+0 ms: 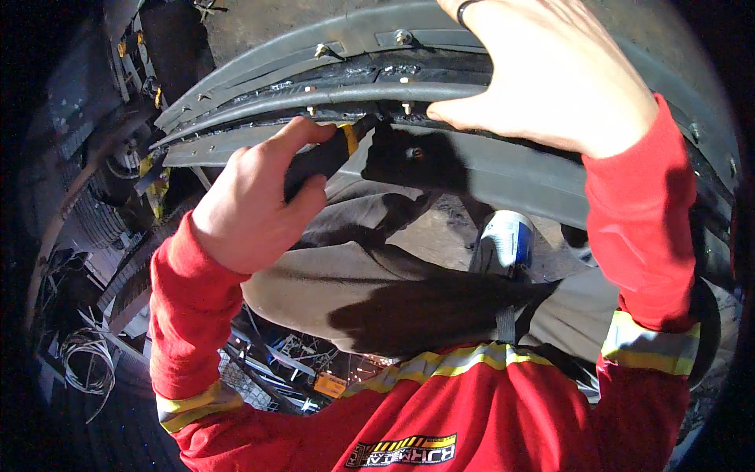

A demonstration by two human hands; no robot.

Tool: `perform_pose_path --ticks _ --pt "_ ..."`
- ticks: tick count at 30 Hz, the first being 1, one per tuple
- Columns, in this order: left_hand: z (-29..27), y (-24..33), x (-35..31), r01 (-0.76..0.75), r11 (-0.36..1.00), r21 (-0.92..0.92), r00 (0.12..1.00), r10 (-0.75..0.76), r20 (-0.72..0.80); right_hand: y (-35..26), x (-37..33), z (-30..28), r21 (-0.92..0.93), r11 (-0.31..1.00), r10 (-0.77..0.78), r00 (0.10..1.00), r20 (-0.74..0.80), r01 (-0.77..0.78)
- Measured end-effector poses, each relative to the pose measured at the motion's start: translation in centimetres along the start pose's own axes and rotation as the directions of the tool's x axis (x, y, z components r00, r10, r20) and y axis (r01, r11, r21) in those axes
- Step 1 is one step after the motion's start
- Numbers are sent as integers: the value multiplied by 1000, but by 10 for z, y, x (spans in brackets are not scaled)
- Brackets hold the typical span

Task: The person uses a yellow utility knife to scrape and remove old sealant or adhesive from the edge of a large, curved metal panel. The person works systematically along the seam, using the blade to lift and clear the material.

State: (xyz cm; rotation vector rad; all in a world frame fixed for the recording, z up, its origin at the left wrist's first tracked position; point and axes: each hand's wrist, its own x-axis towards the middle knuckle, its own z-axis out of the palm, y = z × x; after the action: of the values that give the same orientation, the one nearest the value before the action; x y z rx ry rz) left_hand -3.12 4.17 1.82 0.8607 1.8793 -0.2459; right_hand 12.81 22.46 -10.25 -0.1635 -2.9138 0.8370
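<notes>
My left hand is wrapped round the dark handle of a utility knife with a yellow band. Its dark front end points up and right, close to the lower edge of a black, sticky-looking seam. That seam runs along a long curved grey trim with bolts in it. Over the same curved piece lies my right hand, with the thumb stretched out and a dark ring on one finger. The picture's upper edge cuts off its fingertips. I cannot tell how firmly it presses there.
Below the trim stands a white and blue tin or tube, near my legs in grey-brown trousers. Coiled pale cable hangs at the left among metal scraps. An orange box lies low behind me, with sparks near it.
</notes>
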Motion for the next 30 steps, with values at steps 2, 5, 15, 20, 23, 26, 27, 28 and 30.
perform_pose_path --ticks 2,5,15,20,23,26,27,28,30 --pt "3 1 0 -53 994 100 998 54 -9 1 1 0 19 999 26 999 21 -26" --pt "13 -2 0 -160 986 55 981 165 -100 0 2 5 36 999 35 999 20 -36" --pt "26 1 -4 -189 977 103 969 202 -144 0 -2 0 84 996 34 999 23 -36" --pt "25 -4 -4 -211 973 95 965 222 -138 1 0 -3 87 995 52 996 75 -58" --pt "24 -2 -7 -174 980 92 976 184 -117 -1 -1 -6 99 994 39 995 90 -48" --pt "23 -2 -10 -176 978 111 974 189 -124 -1 1 -8 89 993 58 987 150 -72" --pt "22 -1 -11 -171 979 107 976 183 -117 -2 2 -9 86 993 60 986 158 -74" --pt "22 0 -11 -165 981 103 978 176 -110 -3 3 -9 85 993 62 984 167 -77" --pt "23 1 -12 -160 981 107 979 172 -113 -3 1 -7 86 994 60 988 143 -73"
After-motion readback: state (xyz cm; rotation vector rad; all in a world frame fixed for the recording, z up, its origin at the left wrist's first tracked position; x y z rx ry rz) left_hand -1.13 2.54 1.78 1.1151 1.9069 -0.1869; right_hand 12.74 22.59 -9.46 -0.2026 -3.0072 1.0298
